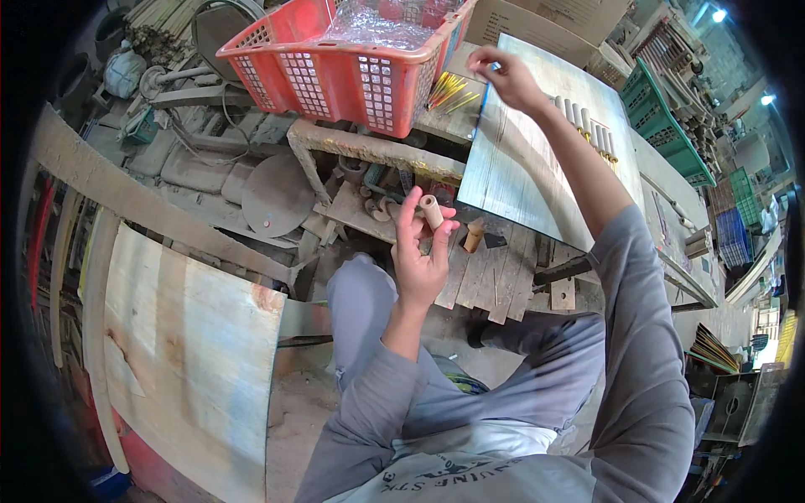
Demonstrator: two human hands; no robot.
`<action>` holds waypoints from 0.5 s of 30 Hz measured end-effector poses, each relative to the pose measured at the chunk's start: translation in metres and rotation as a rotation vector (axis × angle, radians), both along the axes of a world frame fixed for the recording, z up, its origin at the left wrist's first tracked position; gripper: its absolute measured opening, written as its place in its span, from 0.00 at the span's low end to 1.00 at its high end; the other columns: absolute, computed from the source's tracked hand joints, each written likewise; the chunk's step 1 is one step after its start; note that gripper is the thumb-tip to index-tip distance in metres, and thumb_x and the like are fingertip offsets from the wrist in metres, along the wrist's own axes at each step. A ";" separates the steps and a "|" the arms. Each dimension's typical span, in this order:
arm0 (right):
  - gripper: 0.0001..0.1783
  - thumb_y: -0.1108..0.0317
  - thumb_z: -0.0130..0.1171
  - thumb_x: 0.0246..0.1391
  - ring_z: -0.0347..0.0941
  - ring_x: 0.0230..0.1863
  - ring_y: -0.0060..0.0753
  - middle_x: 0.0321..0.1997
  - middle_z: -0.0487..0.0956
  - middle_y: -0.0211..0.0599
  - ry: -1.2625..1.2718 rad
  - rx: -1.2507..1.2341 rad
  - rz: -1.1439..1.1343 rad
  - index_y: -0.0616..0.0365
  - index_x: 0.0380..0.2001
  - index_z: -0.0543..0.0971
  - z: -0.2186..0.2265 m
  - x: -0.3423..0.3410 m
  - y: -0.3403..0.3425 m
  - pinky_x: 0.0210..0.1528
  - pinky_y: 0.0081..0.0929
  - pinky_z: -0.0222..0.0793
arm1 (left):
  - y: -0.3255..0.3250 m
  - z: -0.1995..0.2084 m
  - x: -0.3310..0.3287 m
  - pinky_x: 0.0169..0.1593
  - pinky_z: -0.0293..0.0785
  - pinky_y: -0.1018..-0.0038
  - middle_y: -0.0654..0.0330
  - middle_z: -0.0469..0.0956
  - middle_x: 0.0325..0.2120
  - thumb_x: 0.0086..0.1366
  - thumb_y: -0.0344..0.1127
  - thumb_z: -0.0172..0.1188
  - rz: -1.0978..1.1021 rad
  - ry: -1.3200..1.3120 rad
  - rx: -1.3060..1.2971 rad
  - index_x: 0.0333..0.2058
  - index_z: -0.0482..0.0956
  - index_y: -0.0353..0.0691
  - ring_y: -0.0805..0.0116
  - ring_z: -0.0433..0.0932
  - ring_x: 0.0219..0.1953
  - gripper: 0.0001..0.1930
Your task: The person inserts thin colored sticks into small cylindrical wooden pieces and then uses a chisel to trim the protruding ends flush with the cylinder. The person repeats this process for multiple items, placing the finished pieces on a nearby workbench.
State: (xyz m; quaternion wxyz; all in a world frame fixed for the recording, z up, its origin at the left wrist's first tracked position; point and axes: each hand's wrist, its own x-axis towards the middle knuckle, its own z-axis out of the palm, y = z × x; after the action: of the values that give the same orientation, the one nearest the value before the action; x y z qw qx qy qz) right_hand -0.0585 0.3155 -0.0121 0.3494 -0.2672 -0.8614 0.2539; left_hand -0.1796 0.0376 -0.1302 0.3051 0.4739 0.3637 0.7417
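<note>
My left hand [422,261] holds a short wooden tube [432,211] between its fingers and thumb, with the round hole in its end facing up. Farther off, my right hand [508,80] hovers above the board's far left edge, its fingertips drawn together. A speck of blue shows at those fingertips, too small to name. Just left of and below that hand lies a bunch of thin yellow and red sticks [450,92]. To its right, several pale cylinders with yellowish ends [584,121] stand in a row on the wide wooden board [520,172].
A red plastic crate [344,84] lined with clear plastic sits at the back, by a cardboard box [537,32]. Green crates [662,126] stand at the right. Under the bench is a plank shelf [482,281]. A pale bent panel [180,344] stands at my left.
</note>
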 end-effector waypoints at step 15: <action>0.06 0.72 0.48 0.63 0.76 0.38 0.33 0.39 0.76 0.47 0.858 -0.800 -0.071 0.63 0.38 0.67 0.047 0.070 -0.201 0.46 0.30 0.76 | -0.015 0.011 0.023 0.36 0.64 0.82 0.63 0.67 0.30 0.71 0.41 0.46 -0.199 -0.079 0.045 0.49 0.67 0.34 0.78 0.64 0.29 0.16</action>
State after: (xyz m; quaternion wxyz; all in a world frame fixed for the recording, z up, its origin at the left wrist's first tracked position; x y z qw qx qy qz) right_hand 0.0114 0.1148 0.0345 0.5472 -0.2803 -0.4710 0.6326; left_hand -0.1565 0.0230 -0.1189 0.3805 0.4848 0.2856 0.7339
